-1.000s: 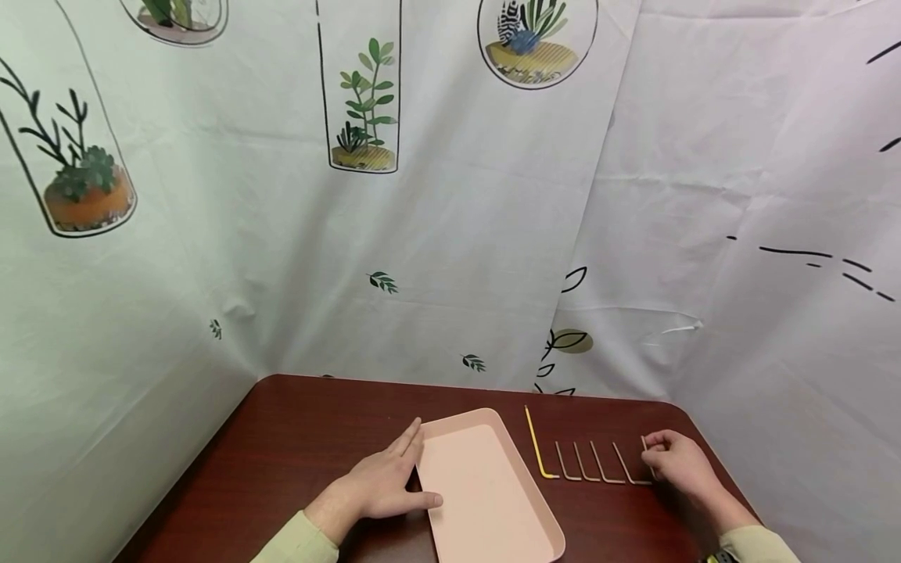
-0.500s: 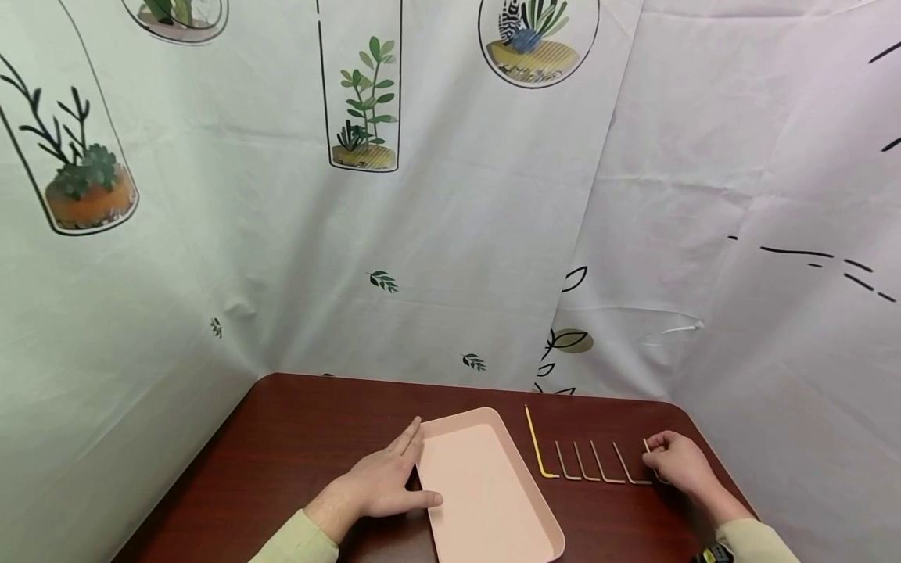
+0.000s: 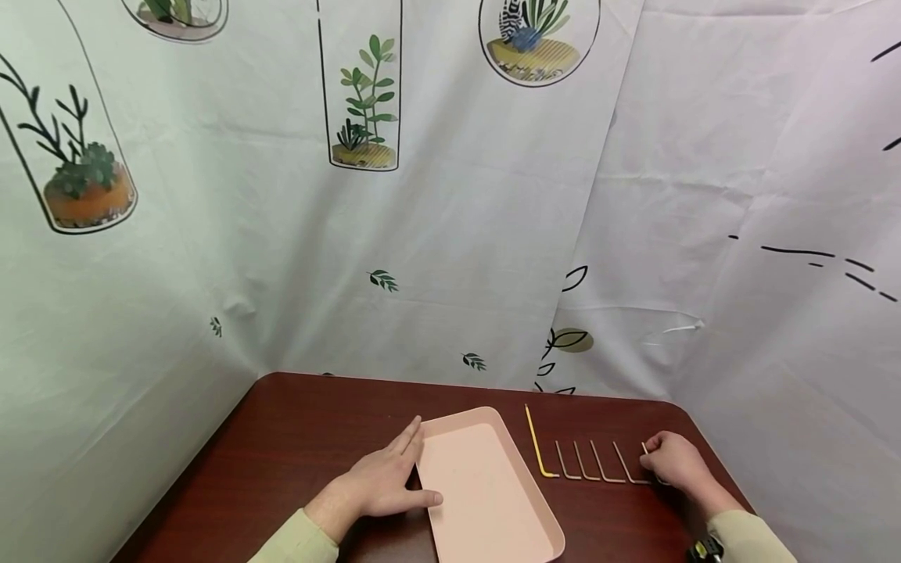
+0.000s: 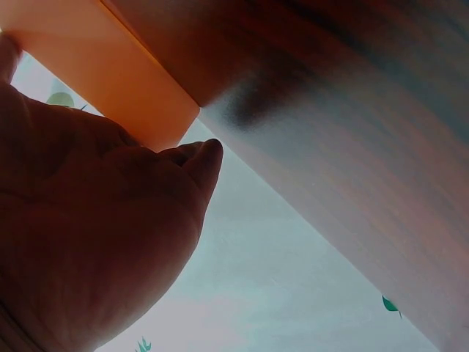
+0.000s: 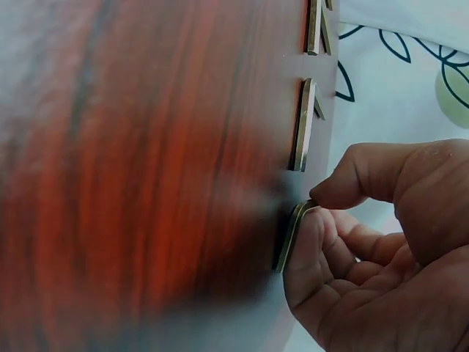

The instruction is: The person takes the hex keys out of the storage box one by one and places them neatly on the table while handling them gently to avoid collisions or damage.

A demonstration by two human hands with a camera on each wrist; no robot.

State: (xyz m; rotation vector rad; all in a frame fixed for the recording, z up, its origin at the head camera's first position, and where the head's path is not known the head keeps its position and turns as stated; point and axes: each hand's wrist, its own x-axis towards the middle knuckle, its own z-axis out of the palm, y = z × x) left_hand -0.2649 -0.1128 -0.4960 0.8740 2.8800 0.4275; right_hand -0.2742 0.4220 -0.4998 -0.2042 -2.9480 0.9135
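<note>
My left hand [image 3: 380, 481] rests on the left edge of a pale pink tray [image 3: 486, 493], its fingers straight along the rim and the thumb over the inside. In the left wrist view the tray's side [image 4: 139, 81] shows beyond the hand [image 4: 102, 220]. At the far right of a row of L-shaped hex keys, my right hand [image 3: 679, 463] pinches one between thumb and forefinger. The right wrist view shows that hex key [image 5: 292, 235] with its bend at the fingertips [image 5: 326, 192] and its short arm low over the table. Part of it is hidden by the hand.
Several grey hex keys [image 3: 614, 481] lie side by side left of my right hand, their short arms nearest me. A longer yellow hex key [image 3: 535, 446] lies between them and the tray. The dark red table [image 3: 317, 422] backs onto a white patterned cloth [image 3: 450, 234].
My right hand has shifted slightly with the hex key; the key's lower end shows a little farther right than a second ago. My left hand and the tray stay in place.
</note>
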